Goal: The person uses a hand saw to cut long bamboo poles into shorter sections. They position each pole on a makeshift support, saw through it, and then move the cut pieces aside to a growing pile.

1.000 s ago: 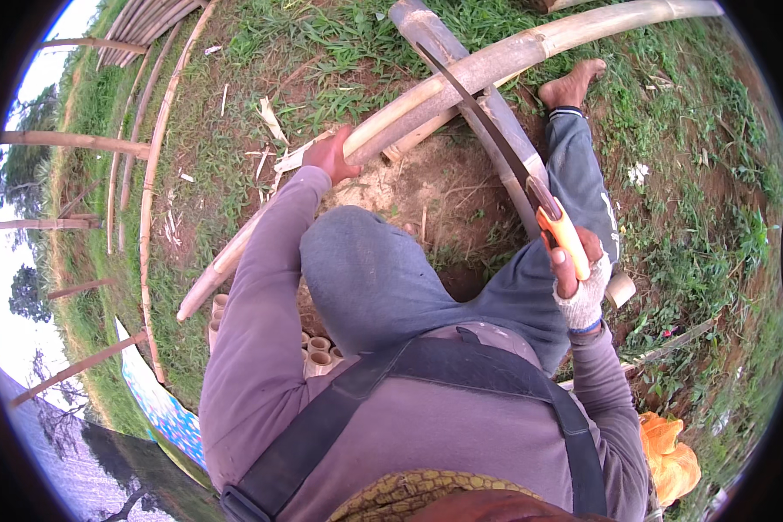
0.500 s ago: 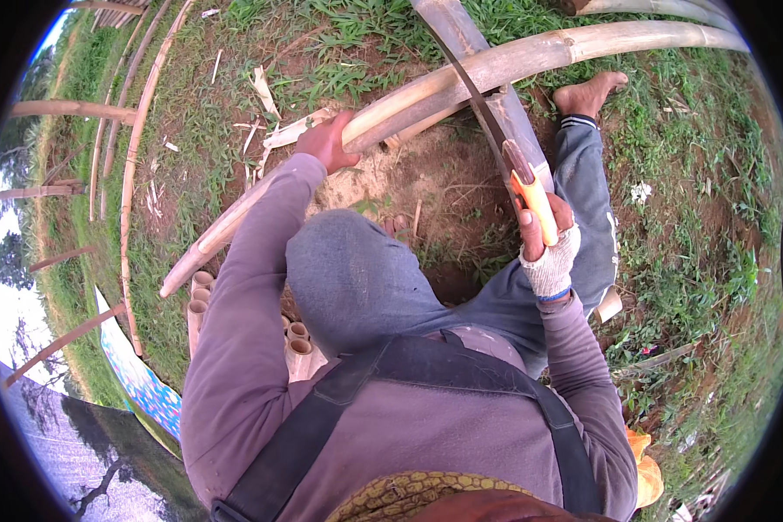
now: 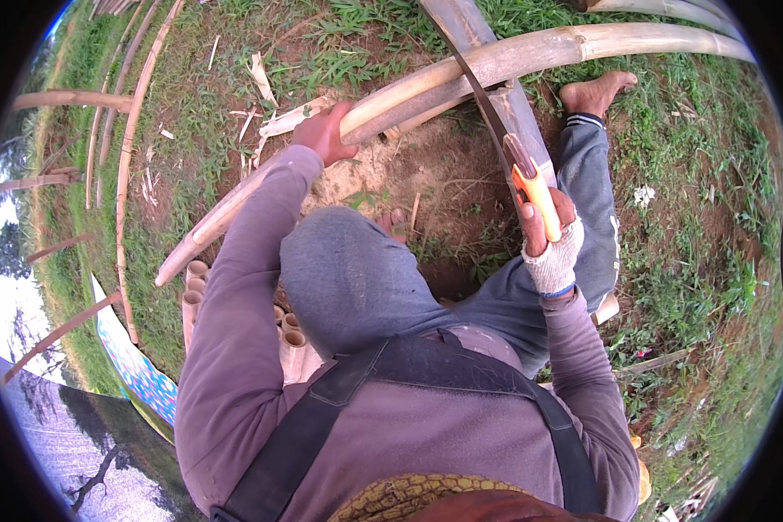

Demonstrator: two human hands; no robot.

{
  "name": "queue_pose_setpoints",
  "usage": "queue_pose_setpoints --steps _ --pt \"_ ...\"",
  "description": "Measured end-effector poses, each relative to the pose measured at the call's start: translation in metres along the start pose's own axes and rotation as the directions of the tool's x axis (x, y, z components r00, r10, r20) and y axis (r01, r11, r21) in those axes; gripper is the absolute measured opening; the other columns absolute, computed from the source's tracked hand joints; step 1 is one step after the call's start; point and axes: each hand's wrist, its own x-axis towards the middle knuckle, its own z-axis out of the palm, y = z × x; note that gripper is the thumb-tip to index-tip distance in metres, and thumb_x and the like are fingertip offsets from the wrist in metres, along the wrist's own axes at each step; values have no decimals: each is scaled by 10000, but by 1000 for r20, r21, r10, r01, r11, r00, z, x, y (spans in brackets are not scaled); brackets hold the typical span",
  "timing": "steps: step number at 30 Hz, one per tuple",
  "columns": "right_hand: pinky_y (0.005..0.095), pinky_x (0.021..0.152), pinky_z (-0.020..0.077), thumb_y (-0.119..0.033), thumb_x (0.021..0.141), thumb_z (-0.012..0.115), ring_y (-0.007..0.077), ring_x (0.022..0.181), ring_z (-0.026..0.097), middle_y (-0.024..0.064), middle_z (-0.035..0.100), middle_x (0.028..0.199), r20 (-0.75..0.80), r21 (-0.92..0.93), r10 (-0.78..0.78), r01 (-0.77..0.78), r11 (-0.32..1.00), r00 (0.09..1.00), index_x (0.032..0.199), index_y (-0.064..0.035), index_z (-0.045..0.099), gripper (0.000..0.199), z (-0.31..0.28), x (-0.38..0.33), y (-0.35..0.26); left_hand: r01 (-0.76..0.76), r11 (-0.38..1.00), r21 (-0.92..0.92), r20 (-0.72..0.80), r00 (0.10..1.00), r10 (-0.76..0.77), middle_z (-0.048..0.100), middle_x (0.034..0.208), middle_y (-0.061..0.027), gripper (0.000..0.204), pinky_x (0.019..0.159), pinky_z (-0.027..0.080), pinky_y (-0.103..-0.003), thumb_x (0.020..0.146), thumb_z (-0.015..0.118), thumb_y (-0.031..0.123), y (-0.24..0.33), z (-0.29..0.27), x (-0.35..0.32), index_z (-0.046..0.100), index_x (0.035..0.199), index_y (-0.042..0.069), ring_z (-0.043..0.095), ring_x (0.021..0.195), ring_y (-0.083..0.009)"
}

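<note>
My left hand [image 3: 324, 135] is closed around a long pale bamboo pole [image 3: 531, 59], which slants from the lower left up to the far right. A handsaw [image 3: 540, 202] with an orange handle and a long dark blade is gripped in my right hand [image 3: 555, 250], which wears a white fingerless glove. Its blade [image 3: 480, 96] lies across the pole, to the right of my left hand. Beneath the pole, a grey split-looking beam [image 3: 520, 117] crosses it close to the blade. Whether the blade has cut into the pole, I cannot tell.
My bare foot [image 3: 596, 94] rests on the grass to the right of the beam. Short cut bamboo tubes [image 3: 292, 337] stand beside my left knee. Pale shavings [image 3: 261, 80] and sawdust [image 3: 357, 174] litter the ground. A pole fence [image 3: 123, 174] runs along the left.
The whole view has shifted slightly. Both hands, the pole and the saw keep nearly the same places relative to each other.
</note>
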Motion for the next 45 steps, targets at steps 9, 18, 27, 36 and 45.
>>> queue_pose_setpoints --steps 9,18,27,36,45 --pt "386 685 542 -166 1031 737 248 753 709 140 731 921 48 -10 6 -6 1000 999 1137 10 683 212 -13 -19 1 -3 1000 7 -13 1000 3 757 1235 -221 970 960 584 -523 746 921 420 3 -2 -6 483 1591 234 743 1100 -441" --pt "408 647 527 -167 1000 790 318 716 698 155 712 856 17 -146 -149 150 978 989 1062 -6 704 193 32 43 4 7 1000 2 -6 1000 -7 765 1207 -212 953 945 585 -527 756 934 414 3 -1 -2 487 1579 236 749 1083 -438" --pt "400 707 541 -151 1018 748 320 761 705 133 717 875 42 -4 147 -147 989 988 1082 13 694 184 -24 -44 -2 -4 1000 -19 -30 1000 4 753 1246 -204 941 965 581 -524 769 928 419 2 3 -4 490 1584 247 743 1106 -435" --pt "430 678 532 -249 986 816 352 718 681 162 698 820 -11 -137 -87 85 987 996 1011 -39 716 235 38 32 13 -366 930 37 -522 787 330 637 1481 -160 668 1107 549 -477 947 812 183 -25 43 -41 568 1569 180 640 1342 -387" --pt "406 692 539 -276 1006 807 311 732 684 157 707 865 -38 -80 -59 55 995 998 1098 -27 696 288 36 33 0 -338 938 -79 -65 940 334 631 1421 -128 589 1135 486 -516 944 820 324 24 62 -116 645 1491 194 602 1345 -357"
